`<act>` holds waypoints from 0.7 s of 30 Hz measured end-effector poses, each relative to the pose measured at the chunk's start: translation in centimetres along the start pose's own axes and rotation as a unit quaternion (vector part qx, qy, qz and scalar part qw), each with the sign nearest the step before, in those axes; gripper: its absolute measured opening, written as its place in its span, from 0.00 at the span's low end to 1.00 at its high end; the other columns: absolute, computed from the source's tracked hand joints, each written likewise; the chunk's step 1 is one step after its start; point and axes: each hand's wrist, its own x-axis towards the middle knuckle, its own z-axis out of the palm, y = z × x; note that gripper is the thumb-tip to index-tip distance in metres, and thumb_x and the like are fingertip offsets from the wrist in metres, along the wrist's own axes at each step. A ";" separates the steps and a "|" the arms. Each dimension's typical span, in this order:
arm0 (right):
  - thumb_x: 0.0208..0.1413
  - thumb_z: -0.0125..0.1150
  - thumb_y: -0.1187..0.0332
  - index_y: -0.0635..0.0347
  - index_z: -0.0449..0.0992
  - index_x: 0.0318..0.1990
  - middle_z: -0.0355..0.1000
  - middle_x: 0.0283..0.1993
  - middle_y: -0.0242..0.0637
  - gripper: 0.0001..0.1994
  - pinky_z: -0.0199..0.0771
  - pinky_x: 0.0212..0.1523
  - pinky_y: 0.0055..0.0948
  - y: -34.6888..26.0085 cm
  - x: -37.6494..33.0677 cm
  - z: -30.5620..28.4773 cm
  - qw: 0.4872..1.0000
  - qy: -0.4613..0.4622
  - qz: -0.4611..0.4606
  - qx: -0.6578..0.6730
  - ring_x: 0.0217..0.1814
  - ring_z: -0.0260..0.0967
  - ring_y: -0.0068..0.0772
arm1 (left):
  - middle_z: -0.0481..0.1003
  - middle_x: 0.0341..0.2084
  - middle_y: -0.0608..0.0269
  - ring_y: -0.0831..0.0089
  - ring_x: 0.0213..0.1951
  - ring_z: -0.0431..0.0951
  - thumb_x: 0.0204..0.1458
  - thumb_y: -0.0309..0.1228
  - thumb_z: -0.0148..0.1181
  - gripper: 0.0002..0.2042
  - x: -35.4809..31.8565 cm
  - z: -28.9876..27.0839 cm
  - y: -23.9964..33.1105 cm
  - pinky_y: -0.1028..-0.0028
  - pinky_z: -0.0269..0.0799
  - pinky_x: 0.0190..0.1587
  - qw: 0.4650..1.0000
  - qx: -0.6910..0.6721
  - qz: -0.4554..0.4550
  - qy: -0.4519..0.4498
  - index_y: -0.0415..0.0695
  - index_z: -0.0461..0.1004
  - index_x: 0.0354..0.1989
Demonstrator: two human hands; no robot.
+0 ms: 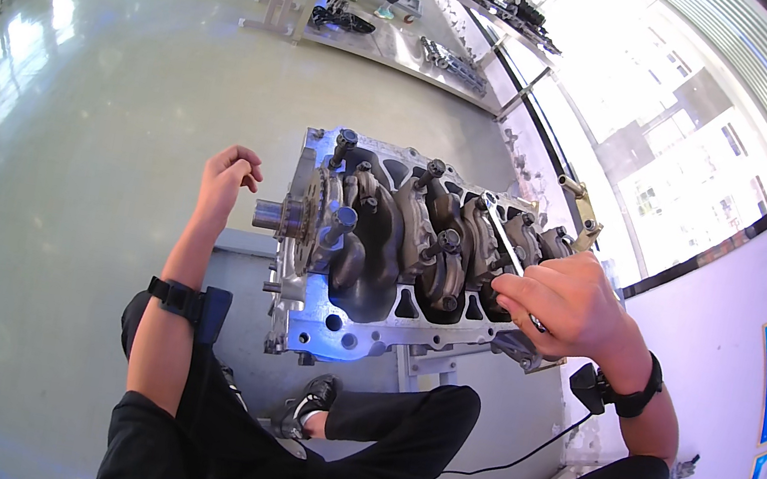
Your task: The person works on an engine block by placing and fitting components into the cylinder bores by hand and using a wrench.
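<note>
Metal engine block (345, 319) cradling crankshaft (425, 231), right hand (560, 305) gripping thin tool (502, 239)

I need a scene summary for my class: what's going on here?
A person stands over an engine block mounted on a stand, its crankshaft exposed. Their right hand holds a thin metal tool over the crankshaft bearing caps. Their left hand hovers loosely curled and empty beside the block's gear end.

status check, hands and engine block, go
Left hand loosely curled, empty, off the engine block. Right hand grips thin metal tool over the crankshaft. Nothing blocking.
</note>
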 end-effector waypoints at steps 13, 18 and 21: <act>0.50 0.69 0.71 0.57 0.76 0.30 0.63 0.19 0.30 0.06 0.56 0.16 0.31 0.9 -0.1 -0.2 0.999 -0.006 0.005 0.045 0.16 0.62 0.31 | 0.75 0.24 0.59 0.75 0.28 0.74 0.51 0.20 0.45 0.10 0.0 0.0 0.1 0.75 0.72 0.32 1.000 -0.010 -0.005 0.001 0.34 0.75 0.34; 0.47 0.72 0.73 0.56 0.76 0.27 0.64 0.18 0.30 0.07 0.56 0.16 0.28 0.7 -1.6 0.1 0.997 0.036 0.047 0.044 0.15 0.61 0.29 | 0.75 0.25 0.59 0.74 0.28 0.74 0.51 0.20 0.45 0.10 0.0 0.0 0.4 0.74 0.72 0.32 1.000 -0.014 -0.006 0.004 0.34 0.75 0.34; 0.45 0.71 0.78 0.59 0.78 0.28 0.68 0.18 0.31 0.06 0.57 0.17 0.24 -0.4 -2.4 1.2 0.984 0.111 0.121 0.075 0.14 0.63 0.26 | 0.75 0.25 0.59 0.74 0.28 0.74 0.51 0.21 0.45 0.10 0.1 -0.3 0.4 0.74 0.72 0.32 1.000 -0.018 -0.005 0.006 0.34 0.75 0.34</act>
